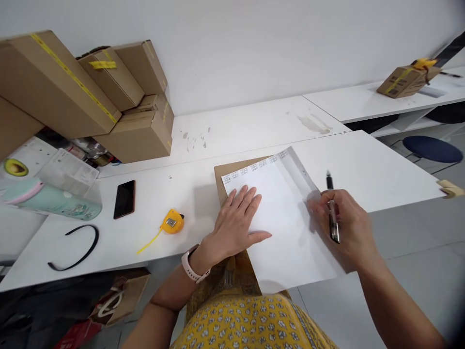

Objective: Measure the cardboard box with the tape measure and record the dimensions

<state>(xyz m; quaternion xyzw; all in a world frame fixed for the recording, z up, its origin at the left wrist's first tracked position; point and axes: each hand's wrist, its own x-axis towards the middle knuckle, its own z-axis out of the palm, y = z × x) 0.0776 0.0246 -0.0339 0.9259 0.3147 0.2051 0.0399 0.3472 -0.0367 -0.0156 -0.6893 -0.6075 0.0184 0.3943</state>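
A white sheet of paper [283, 252] lies over a brown cardboard box [218, 175] at the table's front edge. Rows of small handwriting run along the paper's top edge. My left hand [238, 220] rests flat on the sheet's left side, fingers spread, with a pink watch band on the wrist. At the sheet's right edge, my right hand [345, 223] is closed around a black-and-clear pen [330, 183]. The pen's tip points up and away from the paper.
Left on the white table [203, 232] are a yellow tape measure [173, 222], a phone [124, 199], a black headband [92, 245] and a mint bottle [69, 204]. Cardboard boxes [140, 128] are stacked behind them. A blue stool [432, 148] stands at the right.
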